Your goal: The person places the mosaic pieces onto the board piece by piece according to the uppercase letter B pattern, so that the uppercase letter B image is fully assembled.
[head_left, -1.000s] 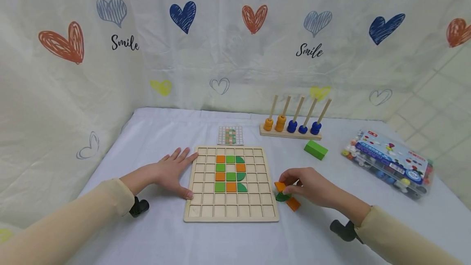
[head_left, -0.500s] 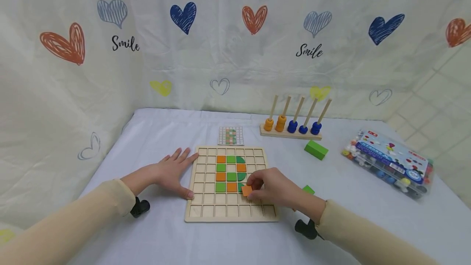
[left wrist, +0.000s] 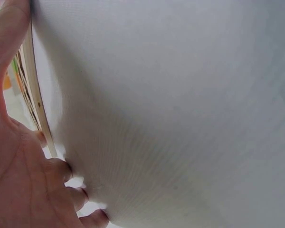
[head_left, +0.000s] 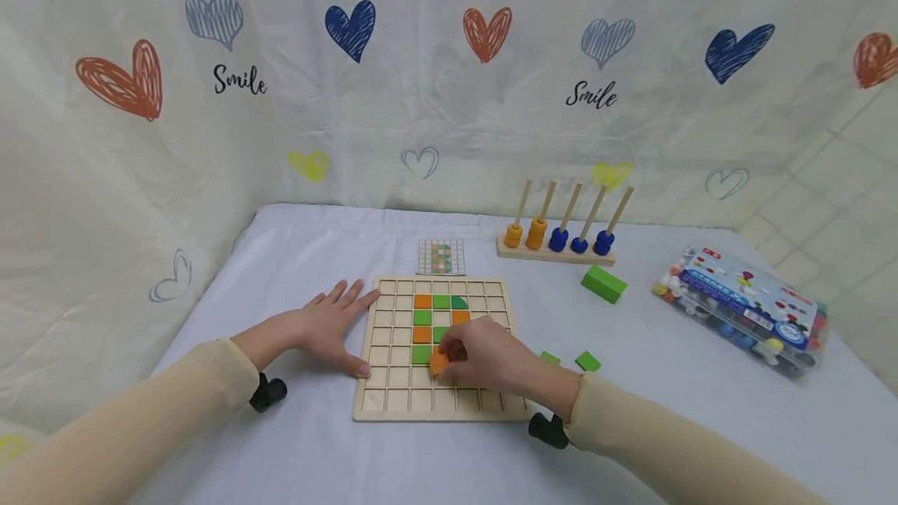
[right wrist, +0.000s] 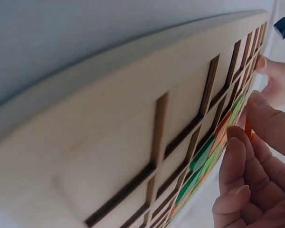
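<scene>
A wooden grid board (head_left: 442, 416) lies on the white cloth, with orange and green square tiles and dark green rounded tiles in its middle cells. My left hand (head_left: 330, 331) lies with fingers spread along the board's left edge, its thumb tip on the frame; the left wrist view shows its palm side beside the board's edge (left wrist: 38, 95). With thumb and fingertips, my right hand (head_left: 487, 357) pinches an orange square tile (head_left: 438, 361) over the lower middle cells. In the right wrist view that tile (right wrist: 248, 124) shows edge-on between the fingers. The hand hides several tiles behind it.
Behind the board lies a printed pattern card (head_left: 440, 257). A peg abacus (head_left: 554, 252) with orange and blue beads stands at the back, near a green block (head_left: 603, 284). Farther right is a clear plastic box (head_left: 744, 306). A green tile (head_left: 588, 361) lies right of the board.
My right hand has moved left from the loose tiles beside the board to above its lower middle, carrying the orange tile. The left hand has stayed in place.
</scene>
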The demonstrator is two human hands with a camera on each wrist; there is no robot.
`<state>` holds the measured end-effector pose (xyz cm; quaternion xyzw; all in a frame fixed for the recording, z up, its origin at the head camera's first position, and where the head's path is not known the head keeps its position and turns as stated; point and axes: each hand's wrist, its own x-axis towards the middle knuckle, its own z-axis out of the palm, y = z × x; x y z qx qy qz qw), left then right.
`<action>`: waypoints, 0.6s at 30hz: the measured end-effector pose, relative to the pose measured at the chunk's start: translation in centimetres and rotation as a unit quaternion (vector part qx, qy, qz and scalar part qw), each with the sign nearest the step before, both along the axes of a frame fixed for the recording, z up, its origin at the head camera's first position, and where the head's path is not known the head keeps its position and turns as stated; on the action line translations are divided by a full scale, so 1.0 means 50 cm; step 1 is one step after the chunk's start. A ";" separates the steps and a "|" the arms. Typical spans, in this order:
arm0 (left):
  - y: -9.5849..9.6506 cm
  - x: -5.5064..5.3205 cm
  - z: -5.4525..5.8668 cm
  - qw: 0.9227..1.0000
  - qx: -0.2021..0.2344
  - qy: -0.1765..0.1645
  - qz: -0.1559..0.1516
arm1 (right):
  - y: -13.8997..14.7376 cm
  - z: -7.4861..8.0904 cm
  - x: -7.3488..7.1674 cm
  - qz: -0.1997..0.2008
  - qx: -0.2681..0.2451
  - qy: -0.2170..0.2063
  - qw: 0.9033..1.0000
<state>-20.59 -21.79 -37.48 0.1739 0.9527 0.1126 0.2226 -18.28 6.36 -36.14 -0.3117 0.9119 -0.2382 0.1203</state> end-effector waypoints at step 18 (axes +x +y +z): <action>0.000 0.000 0.000 1.000 0.000 -0.001 0.003 | -0.057 -0.002 0.025 -0.011 0.040 -0.015 0.999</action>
